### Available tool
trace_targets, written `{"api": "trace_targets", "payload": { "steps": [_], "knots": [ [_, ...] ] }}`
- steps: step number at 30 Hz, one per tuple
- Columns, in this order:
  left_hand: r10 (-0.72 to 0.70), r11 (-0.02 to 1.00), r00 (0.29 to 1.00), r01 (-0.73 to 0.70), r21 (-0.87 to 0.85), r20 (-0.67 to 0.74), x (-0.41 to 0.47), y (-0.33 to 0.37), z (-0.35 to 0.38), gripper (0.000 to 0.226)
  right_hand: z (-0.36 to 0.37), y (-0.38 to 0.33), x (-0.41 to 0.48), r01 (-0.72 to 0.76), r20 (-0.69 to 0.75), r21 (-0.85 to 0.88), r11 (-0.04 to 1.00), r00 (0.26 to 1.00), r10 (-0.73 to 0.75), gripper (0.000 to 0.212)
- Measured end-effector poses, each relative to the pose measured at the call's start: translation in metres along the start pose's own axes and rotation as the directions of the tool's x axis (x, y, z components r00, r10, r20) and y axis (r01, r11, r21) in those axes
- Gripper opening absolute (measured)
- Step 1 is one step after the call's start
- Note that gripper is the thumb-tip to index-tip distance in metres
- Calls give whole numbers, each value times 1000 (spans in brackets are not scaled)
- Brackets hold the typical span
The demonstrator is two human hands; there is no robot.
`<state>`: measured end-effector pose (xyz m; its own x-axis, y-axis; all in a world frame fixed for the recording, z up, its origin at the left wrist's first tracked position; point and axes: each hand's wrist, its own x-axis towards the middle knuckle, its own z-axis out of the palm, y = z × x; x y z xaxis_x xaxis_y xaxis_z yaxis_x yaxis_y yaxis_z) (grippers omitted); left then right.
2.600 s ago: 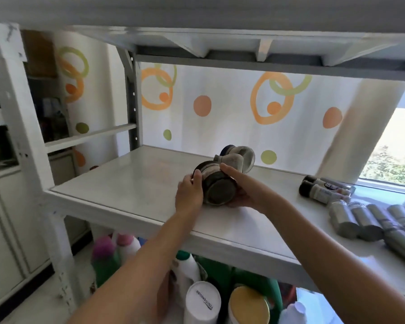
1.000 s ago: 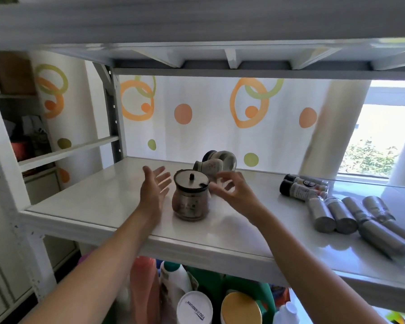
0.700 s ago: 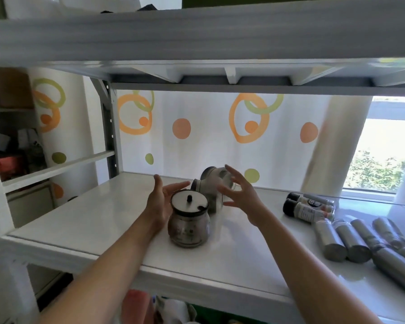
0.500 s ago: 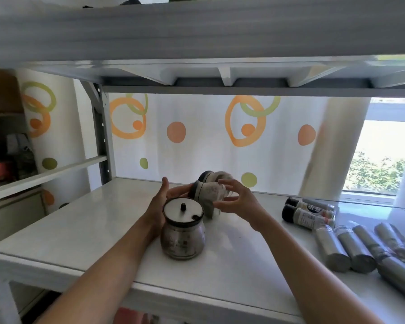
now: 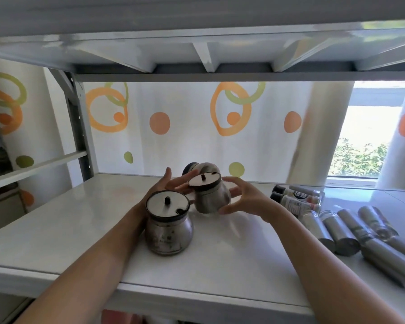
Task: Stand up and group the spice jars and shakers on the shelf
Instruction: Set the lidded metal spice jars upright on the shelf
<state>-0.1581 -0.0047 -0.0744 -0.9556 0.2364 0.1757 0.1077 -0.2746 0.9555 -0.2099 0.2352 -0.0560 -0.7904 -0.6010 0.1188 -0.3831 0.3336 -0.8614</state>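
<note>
1. The tilted jar (image 5: 211, 197) is off the shelf (image 5: 80, 230), at 1 o'clock from the upright jar (image 5: 167, 228)
2. The right hand (image 5: 246, 199) curls thumb and fingers round its belly; the left hand (image 5: 164, 185) lays straight fingers against it
3. Best now: level the base, set it down just beside the upright jar, and mind the lid
4. The shakers (image 5: 337, 228) lie flat at 3 o'clock
</note>
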Motion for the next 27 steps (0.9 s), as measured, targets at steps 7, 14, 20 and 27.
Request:
{"api": "trace_targets", "payload": {
  "steps": [7,14,20,27],
  "knots": [
    [-34,999,997,32,16,75,2,-8,-9,74,3,7,2,-35,14,-95,995,999,36,70],
    [146,988,914,-153,10,-379,-1,5,-21,55,-15,3,4,-79,62,-66,995,995,83,73],
    [142,990,782,-103,99,-607,13,3,-34,56,-37,-22,41,-160,-196,138,978,963,185,34],
    [-19,981,867,112,158,-498,44,2,-19,64,-24,-50,83,-292,-36,-164,942,956,290,66]
  ]
}}
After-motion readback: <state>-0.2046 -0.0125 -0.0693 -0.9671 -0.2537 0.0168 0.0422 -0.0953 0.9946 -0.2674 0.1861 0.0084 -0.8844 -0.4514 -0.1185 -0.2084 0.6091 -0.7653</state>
